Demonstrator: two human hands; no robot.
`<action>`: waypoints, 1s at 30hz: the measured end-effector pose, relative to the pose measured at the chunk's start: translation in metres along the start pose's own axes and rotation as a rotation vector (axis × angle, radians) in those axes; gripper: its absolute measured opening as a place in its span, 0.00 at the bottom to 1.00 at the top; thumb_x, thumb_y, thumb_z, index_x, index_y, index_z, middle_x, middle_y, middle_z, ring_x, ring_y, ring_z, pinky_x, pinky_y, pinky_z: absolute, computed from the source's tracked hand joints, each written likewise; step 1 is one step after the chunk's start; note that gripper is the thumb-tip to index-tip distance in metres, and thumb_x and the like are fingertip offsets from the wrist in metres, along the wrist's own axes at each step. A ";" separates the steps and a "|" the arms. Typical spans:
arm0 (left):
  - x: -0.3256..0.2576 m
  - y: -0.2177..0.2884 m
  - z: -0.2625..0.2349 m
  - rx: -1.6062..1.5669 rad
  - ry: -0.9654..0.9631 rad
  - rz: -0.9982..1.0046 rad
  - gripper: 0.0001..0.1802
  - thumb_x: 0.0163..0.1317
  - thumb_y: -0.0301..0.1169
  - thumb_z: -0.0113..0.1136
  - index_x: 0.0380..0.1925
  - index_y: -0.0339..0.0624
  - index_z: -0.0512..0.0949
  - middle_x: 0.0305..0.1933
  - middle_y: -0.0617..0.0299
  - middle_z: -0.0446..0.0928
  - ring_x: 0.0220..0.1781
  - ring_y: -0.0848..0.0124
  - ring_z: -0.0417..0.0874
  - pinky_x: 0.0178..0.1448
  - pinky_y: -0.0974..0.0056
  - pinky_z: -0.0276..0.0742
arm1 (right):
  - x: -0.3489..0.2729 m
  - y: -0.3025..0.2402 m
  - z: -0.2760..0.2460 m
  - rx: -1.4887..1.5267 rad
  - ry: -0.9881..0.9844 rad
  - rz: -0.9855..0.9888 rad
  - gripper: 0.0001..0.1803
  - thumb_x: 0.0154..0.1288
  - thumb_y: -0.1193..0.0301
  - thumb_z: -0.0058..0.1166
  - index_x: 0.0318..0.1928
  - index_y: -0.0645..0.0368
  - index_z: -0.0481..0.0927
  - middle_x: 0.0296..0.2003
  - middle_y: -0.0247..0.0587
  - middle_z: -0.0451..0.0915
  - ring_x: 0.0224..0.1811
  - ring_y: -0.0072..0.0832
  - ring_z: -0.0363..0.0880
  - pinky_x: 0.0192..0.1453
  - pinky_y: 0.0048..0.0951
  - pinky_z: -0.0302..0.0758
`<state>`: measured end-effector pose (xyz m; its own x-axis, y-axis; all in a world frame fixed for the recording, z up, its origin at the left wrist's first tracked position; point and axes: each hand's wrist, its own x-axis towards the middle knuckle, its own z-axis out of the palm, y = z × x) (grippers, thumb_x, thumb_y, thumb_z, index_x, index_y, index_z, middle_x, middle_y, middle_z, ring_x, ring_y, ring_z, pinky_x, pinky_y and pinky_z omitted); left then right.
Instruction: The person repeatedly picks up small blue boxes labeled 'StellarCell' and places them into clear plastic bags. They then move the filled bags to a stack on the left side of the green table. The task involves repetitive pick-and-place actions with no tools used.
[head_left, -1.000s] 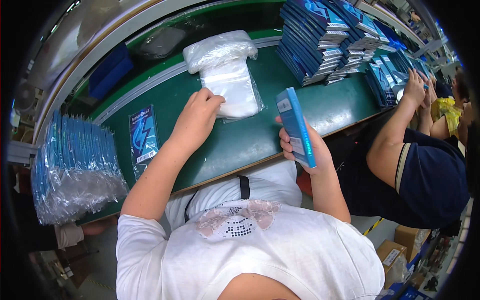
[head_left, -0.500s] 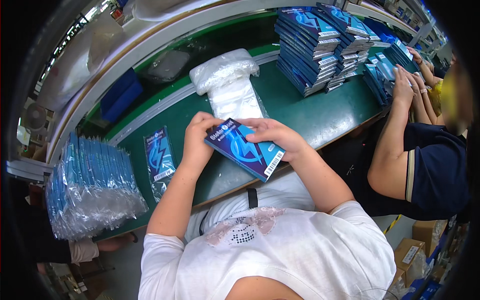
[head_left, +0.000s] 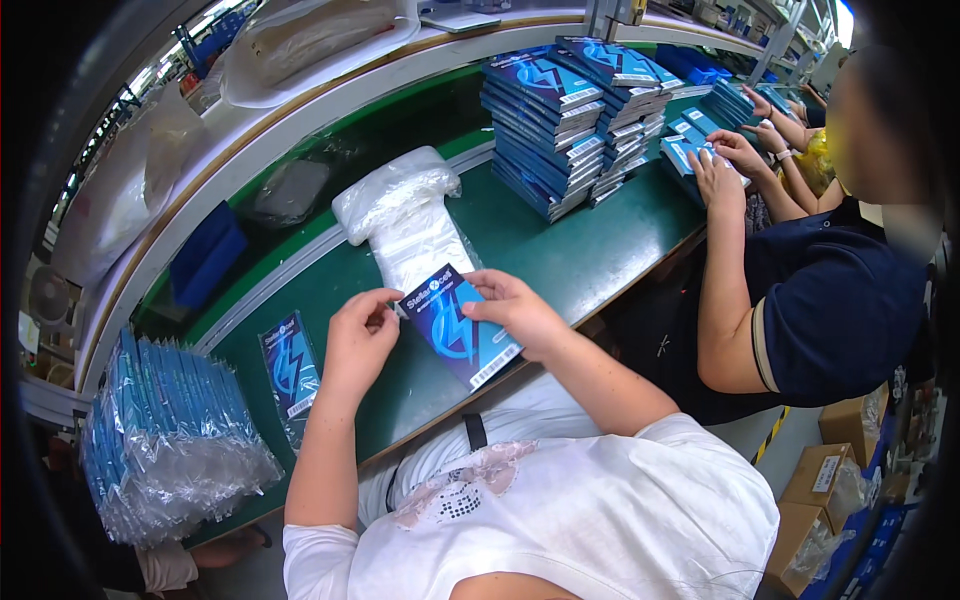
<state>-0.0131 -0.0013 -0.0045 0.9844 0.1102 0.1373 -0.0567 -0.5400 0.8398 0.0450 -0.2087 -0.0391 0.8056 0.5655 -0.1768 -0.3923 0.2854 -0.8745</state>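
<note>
My right hand (head_left: 518, 312) grips a flat blue-and-purple box (head_left: 455, 335) with a lightning-bolt print, thumb on its front and fingers behind. The box is tilted, its barcode edge toward me. Beside its upper left corner is my left hand (head_left: 364, 338), fingers curled and thumb and forefinger pinched; what lies between them, if anything, is too small to make out. Just beyond the box lies a pile of clear plastic bags (head_left: 405, 240), bunched at the far end. Left of my left hand, a similar box in a clear bag (head_left: 290, 362) lies on the green table (head_left: 395, 370).
Several bagged boxes (head_left: 175, 395) stand in a tight row at the left. Tall stacks of unbagged boxes (head_left: 545, 135) rise at the far right. Beyond them, a co-worker's hands (head_left: 722, 175) handle more boxes. A shelf edge (head_left: 300, 70) runs along the back.
My view has shifted, so the table things sit further left. The box now faces me more squarely in my right hand. My left fingers have drawn back from its upper edge to the corner.
</note>
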 end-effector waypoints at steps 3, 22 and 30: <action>-0.011 0.009 0.003 -0.068 -0.081 0.047 0.13 0.54 0.20 0.57 0.41 0.37 0.79 0.33 0.62 0.76 0.34 0.77 0.78 0.40 0.71 0.75 | -0.008 0.009 0.005 -0.007 0.076 -0.044 0.20 0.59 0.79 0.55 0.51 0.67 0.67 0.43 0.44 0.77 0.44 0.25 0.77 0.49 0.25 0.75; -0.023 0.010 -0.041 0.082 -0.114 0.008 0.21 0.52 0.21 0.57 0.49 0.38 0.75 0.29 0.66 0.73 0.31 0.78 0.73 0.41 0.71 0.72 | 0.003 -0.006 0.002 -0.042 -0.313 0.106 0.33 0.58 0.79 0.54 0.64 0.72 0.59 0.54 0.50 0.73 0.52 0.28 0.76 0.56 0.27 0.74; -0.028 0.007 -0.035 -0.125 -0.109 -0.046 0.25 0.53 0.21 0.60 0.54 0.40 0.73 0.30 0.64 0.76 0.31 0.76 0.74 0.41 0.71 0.72 | -0.003 0.020 0.014 0.351 -0.526 0.376 0.38 0.55 0.78 0.59 0.64 0.76 0.55 0.50 0.56 0.75 0.47 0.32 0.81 0.52 0.28 0.79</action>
<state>-0.0475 0.0214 0.0161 0.9983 0.0374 0.0448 -0.0245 -0.4281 0.9034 0.0285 -0.1945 -0.0495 0.3036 0.9453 -0.1195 -0.7905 0.1798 -0.5854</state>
